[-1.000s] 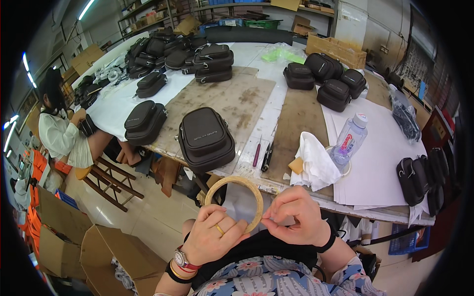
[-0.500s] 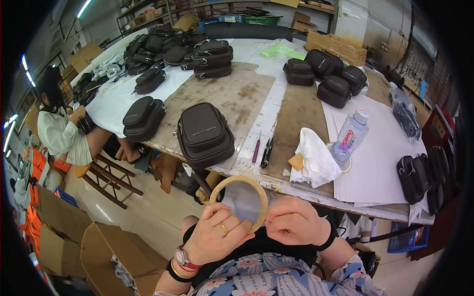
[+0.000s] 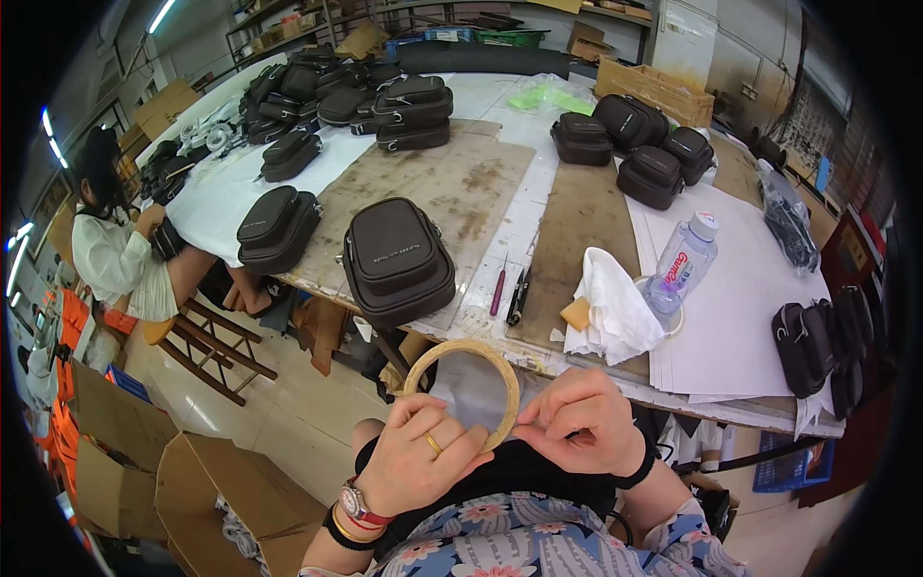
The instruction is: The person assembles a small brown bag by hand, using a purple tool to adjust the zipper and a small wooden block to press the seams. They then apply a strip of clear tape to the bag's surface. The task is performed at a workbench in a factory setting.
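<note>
My left hand [image 3: 423, 457] is closed round the lower left side of a tan roll of tape [image 3: 511, 385], held upright above my lap in front of the table edge. The thumb and forefinger of my right hand [image 3: 585, 423] pinch at the roll's lower right edge, on what looks like the end of the tape; the pinched part is tiny. Just beyond the roll, a dark brown small bag [image 3: 399, 255] with a zip and front pocket stands at the table's front edge. A second such bag [image 3: 279, 229] stands to its left.
The worktable [image 3: 490, 288] carries an awl [image 3: 498, 291], a black pen-like tool [image 3: 519, 296], a white cloth [image 3: 615, 317], a yellowish block [image 3: 577, 314] and a clear bottle [image 3: 685, 260]. Several more bags [image 3: 625, 144] lie behind. A seated person [image 3: 111, 245] works at left, near cardboard boxes [image 3: 231, 500].
My right hand has turned a little and its fingers have shifted at the roll's edge, opening a gap behind the pinch. The roll and my left hand have barely moved.
</note>
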A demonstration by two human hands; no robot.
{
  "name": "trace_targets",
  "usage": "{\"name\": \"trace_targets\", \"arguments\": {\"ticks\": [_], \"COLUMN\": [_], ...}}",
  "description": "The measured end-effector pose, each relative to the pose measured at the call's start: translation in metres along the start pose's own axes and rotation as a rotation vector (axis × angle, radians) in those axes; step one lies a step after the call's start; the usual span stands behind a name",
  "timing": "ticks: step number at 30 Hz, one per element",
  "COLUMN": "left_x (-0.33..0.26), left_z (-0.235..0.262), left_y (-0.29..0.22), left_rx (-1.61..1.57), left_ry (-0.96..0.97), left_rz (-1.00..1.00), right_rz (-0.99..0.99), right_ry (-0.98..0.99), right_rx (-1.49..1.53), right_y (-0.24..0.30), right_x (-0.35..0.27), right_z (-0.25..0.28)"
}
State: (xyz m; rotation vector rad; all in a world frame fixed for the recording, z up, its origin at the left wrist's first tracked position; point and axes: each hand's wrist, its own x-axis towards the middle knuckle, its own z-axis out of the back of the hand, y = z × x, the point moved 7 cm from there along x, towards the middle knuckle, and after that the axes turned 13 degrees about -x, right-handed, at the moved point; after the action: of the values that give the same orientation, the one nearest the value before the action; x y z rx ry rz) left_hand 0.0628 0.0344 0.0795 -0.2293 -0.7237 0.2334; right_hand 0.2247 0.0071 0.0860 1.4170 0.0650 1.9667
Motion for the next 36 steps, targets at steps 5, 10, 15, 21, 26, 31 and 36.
{"name": "trace_targets", "arguments": {"ticks": [5, 10, 15, 21, 26, 31, 36], "left_x": [-0.0003, -0.0002, 0.0, 0.0004, 0.0015, 0.0027, 0.0029], "left_z": [-0.0004, -0.0014, -0.0012, -0.0014, -0.0023, -0.0023, -0.0059], "left_y": [-0.0024, -0.0016, -0.0014, -0.0023, -0.0033, -0.0063, -0.0043], "left_rx": [0.023, 0.036, 0.038, 0.023, 0.028, 0.041, 0.092], "left_ry": [0.024, 0.027, 0.022, 0.027, 0.017, 0.015, -0.017], "left_rz": [-0.028, -0.021, -0.014, -0.019, -0.031, -0.044, 0.016], "right_rz": [0.036, 0.054, 0.06, 0.009, 0.054, 0.006, -0.042], "right_ry": [0.054, 0.065, 0.023, -0.011, 0.048, 0.071, 0.03], "right_rx": [-0.037, -0.09, -0.057, -0.028, -0.081, -0.051, -0.009], "right_y": [0.0027, 0.0073, 0.0031, 0.0, 0.005, 0.0047, 0.002], "right_x": [0.0003, 0.007, -0.0005, -0.0016, 0.0025, 0.0052, 0.0005], "right_z": [-0.0015, -0.0027, 0.0008, 0.0011, -0.0003, -0.0022, -0.0038]}}
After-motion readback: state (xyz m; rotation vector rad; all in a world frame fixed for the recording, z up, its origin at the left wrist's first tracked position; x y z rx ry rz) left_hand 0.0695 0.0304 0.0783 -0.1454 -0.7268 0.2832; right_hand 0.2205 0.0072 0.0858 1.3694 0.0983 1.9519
